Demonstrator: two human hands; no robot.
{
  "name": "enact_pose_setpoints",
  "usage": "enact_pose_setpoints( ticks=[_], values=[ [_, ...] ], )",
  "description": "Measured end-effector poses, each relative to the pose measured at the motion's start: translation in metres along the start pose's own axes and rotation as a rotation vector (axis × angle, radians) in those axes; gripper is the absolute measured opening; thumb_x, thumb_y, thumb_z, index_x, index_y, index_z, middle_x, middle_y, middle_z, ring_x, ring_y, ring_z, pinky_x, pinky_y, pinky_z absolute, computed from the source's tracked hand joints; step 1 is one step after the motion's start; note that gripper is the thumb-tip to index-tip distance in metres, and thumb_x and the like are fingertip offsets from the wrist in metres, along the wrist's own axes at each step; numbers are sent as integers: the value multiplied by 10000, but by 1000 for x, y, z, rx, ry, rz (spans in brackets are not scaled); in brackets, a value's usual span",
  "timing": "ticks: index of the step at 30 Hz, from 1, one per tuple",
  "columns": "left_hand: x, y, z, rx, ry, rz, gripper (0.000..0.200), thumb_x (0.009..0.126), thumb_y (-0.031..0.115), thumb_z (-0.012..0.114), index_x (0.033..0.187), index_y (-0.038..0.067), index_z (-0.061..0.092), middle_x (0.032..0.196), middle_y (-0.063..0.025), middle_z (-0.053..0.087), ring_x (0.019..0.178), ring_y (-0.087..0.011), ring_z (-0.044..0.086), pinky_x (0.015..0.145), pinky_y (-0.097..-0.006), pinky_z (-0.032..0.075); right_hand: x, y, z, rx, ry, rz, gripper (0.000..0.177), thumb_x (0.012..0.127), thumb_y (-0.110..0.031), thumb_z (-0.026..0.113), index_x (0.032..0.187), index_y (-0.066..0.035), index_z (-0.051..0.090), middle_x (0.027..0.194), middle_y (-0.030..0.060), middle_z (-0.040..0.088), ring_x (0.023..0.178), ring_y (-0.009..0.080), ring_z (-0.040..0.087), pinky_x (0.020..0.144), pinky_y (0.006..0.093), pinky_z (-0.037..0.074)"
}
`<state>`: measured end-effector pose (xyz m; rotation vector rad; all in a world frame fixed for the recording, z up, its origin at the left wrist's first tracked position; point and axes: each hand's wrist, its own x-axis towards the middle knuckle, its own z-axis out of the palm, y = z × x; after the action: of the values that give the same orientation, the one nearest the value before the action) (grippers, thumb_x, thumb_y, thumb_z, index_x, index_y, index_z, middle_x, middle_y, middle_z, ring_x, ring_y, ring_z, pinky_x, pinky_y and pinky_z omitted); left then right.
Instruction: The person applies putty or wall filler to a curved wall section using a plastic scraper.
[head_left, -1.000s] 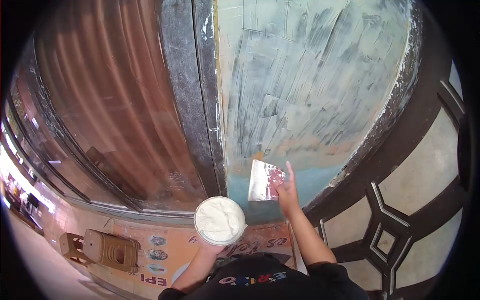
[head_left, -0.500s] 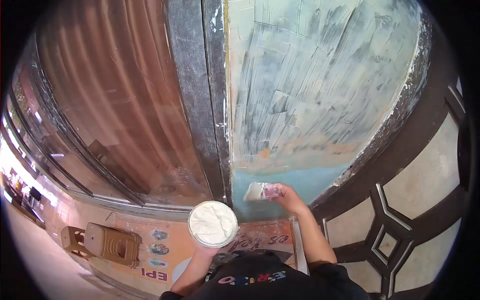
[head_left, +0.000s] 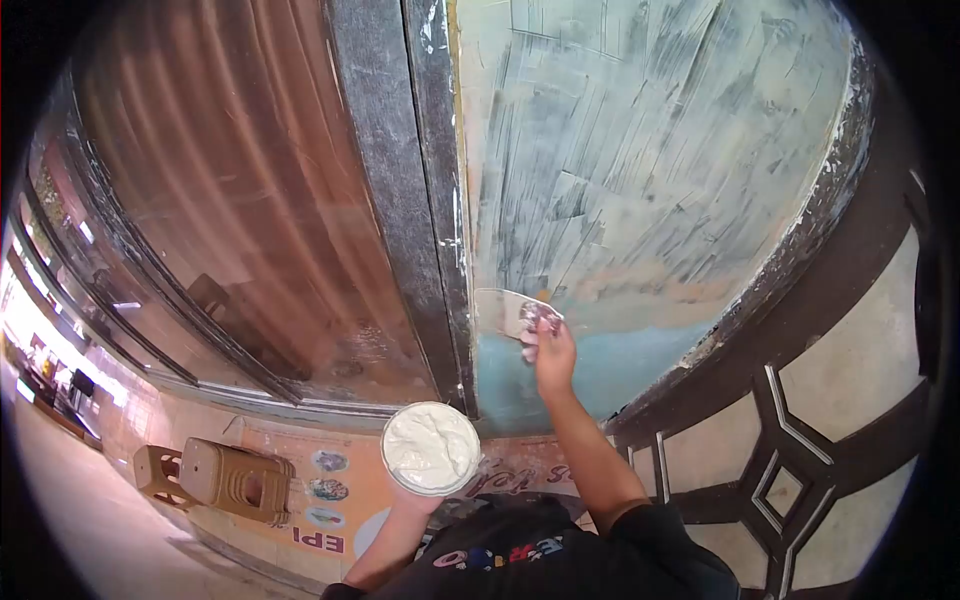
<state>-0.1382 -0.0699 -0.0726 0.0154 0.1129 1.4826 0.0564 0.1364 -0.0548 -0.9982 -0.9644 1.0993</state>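
Note:
A round tub [head_left: 388, 462] filled with thick white putty [head_left: 430, 447] rests on my left hand [head_left: 416, 500], which holds it from below; most of those fingers are hidden under it. My right hand [head_left: 553, 352] grips a putty knife [head_left: 498, 311] with a wide, pale blade. The blade lies at the lower left of the wall panel [head_left: 640, 200], close to the dark wooden frame [head_left: 385, 160]. Pale, streaky putty covers much of the panel, while a strip along the bottom stays blue-green.
Left of the frame is a glass pane with a brown curtain [head_left: 230, 180] behind it. Brown plastic stools [head_left: 235, 478] stand at lower left beside a printed orange banner [head_left: 300, 500] on the floor. A dark patterned door [head_left: 800, 440] borders the right side.
My right hand has moved up with the putty knife, and its blade now lies higher on the panel, near the frame. The tub stays almost in place.

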Motion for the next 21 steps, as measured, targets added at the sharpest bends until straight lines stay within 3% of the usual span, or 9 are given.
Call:
enact_pose_setpoints(
  ticks=[4, 8, 11, 13, 15, 17, 19, 21],
  values=[
    [-2, 0, 10, -33, -12, 5, 602, 997, 526, 385, 1437, 128, 489, 1481, -142, 490, 1359, -378, 467, 1130, -609, 356, -7, 4, -22, 92, -115, 26, 314, 1030, -324, 572, 1123, -25, 602, 877, 60, 699, 604, 91, 623, 502, 212, 456],
    [2, -1, -8, 42, 8, 8, 626, 992, 534, 384, 1450, 114, 466, 1484, -153, 483, 1368, -384, 455, 1136, -597, 356, 1, 1, 7, 77, -182, 2, 290, 1028, -296, 579, 1118, -21, 608, 881, 61, 699, 622, 97, 636, 504, 211, 461],
    [4, -5, 6, 70, 35, 0, 634, 989, 525, 390, 1457, 103, 455, 1496, -156, 468, 1371, -386, 451, 1141, -592, 352, 4, -5, 12, -31, 20, -134, 235, 1033, -230, 572, 1121, -15, 609, 862, 40, 675, 618, 63, 600, 502, 207, 460],
    [7, -6, 16, 22, 0, 0, 629, 993, 518, 385, 1462, 105, 450, 1503, -157, 460, 1376, -386, 446, 1145, -592, 345, 0, -13, -3, 2, 48, -180, 255, 1037, -252, 565, 1128, -17, 605, 864, 33, 678, 599, 63, 593, 495, 206, 464],
    [5, -5, 11, 29, -16, 0, 621, 998, 511, 382, 1464, 105, 450, 1503, -157, 462, 1381, -384, 440, 1150, -592, 339, -5, -27, -19, 47, 15, -119, 281, 1026, -260, 583, 1123, 3, 596, 919, 80, 709, 626, 106, 654, 491, 227, 485],
    [4, -4, 5, 0, -37, -33, 615, 1003, 506, 380, 1466, 106, 448, 1504, -153, 462, 1384, -382, 437, 1151, -595, 336, -4, -32, -7, 27, -31, -80, 281, 1028, -247, 577, 1145, 8, 590, 924, 80, 709, 635, 114, 668, 497, 236, 495],
    [3, -3, -1, -58, -58, -71, 610, 1006, 500, 383, 1469, 108, 443, 1509, -152, 455, 1386, -381, 435, 1152, -595, 335, 0, -24, 15, -148, -212, -15, 289, 1029, -252, 574, 1146, 12, 595, 936, 80, 709, 629, 116, 665, 497, 242, 497],
    [4, -4, 2, 50, -21, -54, 610, 1006, 501, 380, 1467, 107, 447, 1514, -152, 451, 1389, -382, 431, 1156, -597, 329, 7, -11, 22, -91, -199, -20, 289, 1029, -247, 573, 1149, 14, 602, 940, 75, 709, 646, 117, 670, 506, 251, 507]
  ],
)
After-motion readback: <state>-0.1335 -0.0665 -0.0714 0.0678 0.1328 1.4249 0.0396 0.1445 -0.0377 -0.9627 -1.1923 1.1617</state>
